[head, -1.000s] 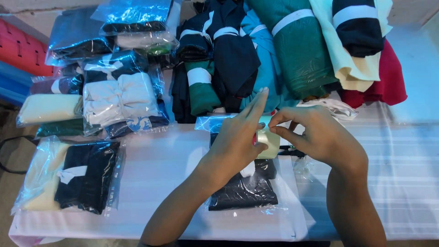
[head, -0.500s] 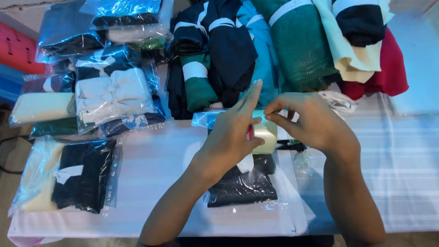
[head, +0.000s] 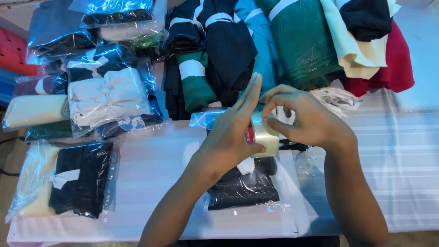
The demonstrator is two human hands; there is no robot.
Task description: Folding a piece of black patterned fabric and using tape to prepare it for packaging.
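My left hand [head: 231, 137] holds a roll of clear packing tape [head: 265, 136] by its side, fingers stretched upward. My right hand [head: 304, 118] pinches at the roll's top edge with thumb and forefinger. Both hands hover over a dark garment sealed in a clear plastic bag [head: 242, 187] that lies on the white table [head: 155, 164]. Part of the roll is hidden behind my left palm.
Another bagged dark garment [head: 75, 180] lies at the left front. Bagged white and cream clothes [head: 107, 96] are stacked at the left back. Folded dark, green, teal, cream and red fabrics [head: 292, 41] pile along the far edge. A crumpled white plastic piece [head: 336, 98] lies behind my right hand.
Both hands stay on the tape roll; my right fingers have shifted slightly along its top edge. The view has drifted a little.
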